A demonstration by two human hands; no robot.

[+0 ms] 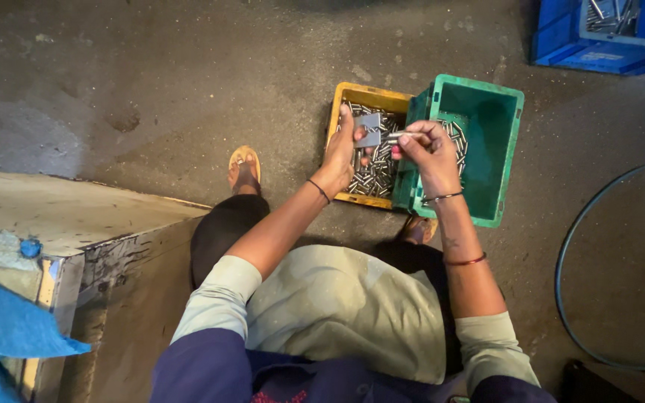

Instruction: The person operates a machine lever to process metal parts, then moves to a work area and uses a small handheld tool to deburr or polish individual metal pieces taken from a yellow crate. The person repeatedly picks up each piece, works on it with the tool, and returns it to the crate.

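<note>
A pale rectangular label sits on the blue crate's near wall, top right.

Around the work: floor, crate, hose, box

A blue crate with metal parts sits far up and right of the grips; a dark hose curves over the concrete floor to their right; a worn metal box under blue cloth stands lower left; a sandal lies just left.

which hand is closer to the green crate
Right. The right hand, pinching a small metal pin, hangs over the green crate's near-left corner. The left hand, holding a flat metal piece, is over the yellow crate beside it.
</note>
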